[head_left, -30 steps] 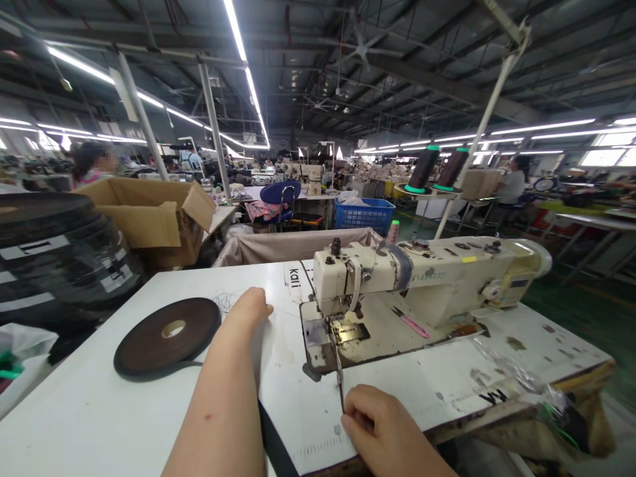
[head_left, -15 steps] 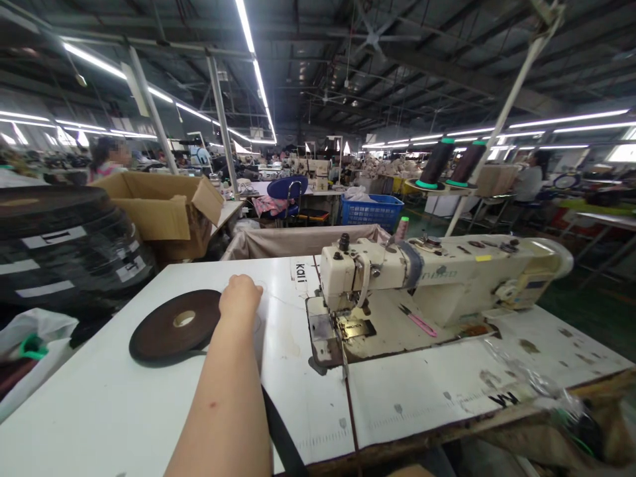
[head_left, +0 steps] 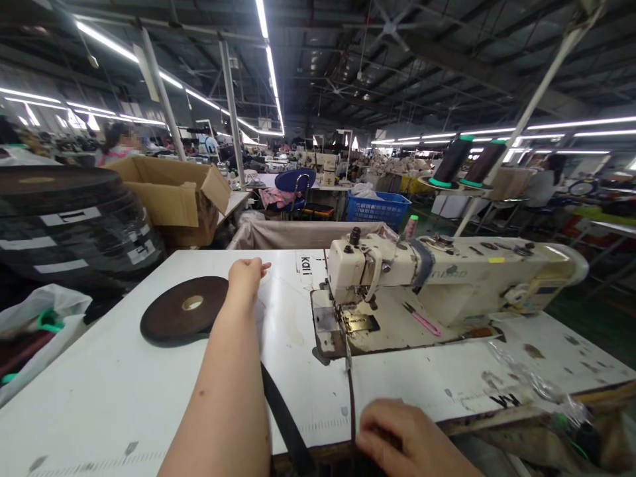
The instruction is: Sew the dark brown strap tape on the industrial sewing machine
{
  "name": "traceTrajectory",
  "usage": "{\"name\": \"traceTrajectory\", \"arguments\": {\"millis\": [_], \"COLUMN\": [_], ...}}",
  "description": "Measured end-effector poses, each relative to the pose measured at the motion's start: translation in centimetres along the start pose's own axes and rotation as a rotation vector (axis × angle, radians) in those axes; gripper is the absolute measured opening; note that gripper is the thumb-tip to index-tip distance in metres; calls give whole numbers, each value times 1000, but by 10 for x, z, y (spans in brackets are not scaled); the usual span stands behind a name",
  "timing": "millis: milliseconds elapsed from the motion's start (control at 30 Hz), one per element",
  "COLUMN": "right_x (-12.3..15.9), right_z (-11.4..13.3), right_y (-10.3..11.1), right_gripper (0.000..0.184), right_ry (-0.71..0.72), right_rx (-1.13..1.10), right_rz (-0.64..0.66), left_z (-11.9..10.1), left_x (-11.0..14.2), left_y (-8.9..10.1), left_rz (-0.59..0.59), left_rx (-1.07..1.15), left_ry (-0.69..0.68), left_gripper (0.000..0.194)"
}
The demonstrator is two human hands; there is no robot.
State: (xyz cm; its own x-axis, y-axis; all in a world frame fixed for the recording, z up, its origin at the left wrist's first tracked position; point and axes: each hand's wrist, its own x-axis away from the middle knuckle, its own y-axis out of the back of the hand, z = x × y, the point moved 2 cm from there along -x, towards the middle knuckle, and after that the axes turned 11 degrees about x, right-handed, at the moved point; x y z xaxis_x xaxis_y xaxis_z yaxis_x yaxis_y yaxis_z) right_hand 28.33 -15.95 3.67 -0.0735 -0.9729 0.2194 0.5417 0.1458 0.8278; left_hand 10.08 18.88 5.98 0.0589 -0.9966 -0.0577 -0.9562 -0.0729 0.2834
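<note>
My left hand (head_left: 245, 277) reaches far across the white table (head_left: 99, 384), fingers partly curled, beside a flat roll of dark brown tape (head_left: 185, 309). A dark strap (head_left: 283, 414) runs from the roll under my forearm to the table's near edge. My right hand (head_left: 407, 440) is at the near edge, fingers closed on a thin dark strip (head_left: 350, 397) that leads up to the needle plate of the cream sewing machine (head_left: 437, 278).
Stacked black tape rolls (head_left: 69, 225) and a white bag sit at left. An open cardboard box (head_left: 173, 192), a blue chair and a blue crate stand behind. Two thread cones (head_left: 464, 162) rise on a stand. Clear plastic lies at the table's right edge. Other people work far off.
My right hand has come back into view at the near edge, gripping the strip. My left hand slid farther forward past the tape roll and its fingers loosened. The camera tilted slightly.
</note>
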Motion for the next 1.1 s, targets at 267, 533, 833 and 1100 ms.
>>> {"name": "traceTrajectory", "arguments": {"millis": [267,533,833,1100], "right_x": [-51,-53,-52,-50], "right_z": [26,21,15,10], "right_y": [2,1,-5,-4], "right_gripper": [9,19,23,22], "right_ry": [-194,-189,-179,-177], "right_rx": [396,400,322,191], "right_rz": [-235,-288,-268,-270], "left_z": [-2,12,20,13], "left_x": [28,47,51,50], "left_y": [-34,-85,-110,-94], "left_rz": [600,994,991,858], "left_rx": [-100,-362,-304,-399], "left_ry": [-158,-536,-611,-631], "left_gripper": [31,41,12,10]}}
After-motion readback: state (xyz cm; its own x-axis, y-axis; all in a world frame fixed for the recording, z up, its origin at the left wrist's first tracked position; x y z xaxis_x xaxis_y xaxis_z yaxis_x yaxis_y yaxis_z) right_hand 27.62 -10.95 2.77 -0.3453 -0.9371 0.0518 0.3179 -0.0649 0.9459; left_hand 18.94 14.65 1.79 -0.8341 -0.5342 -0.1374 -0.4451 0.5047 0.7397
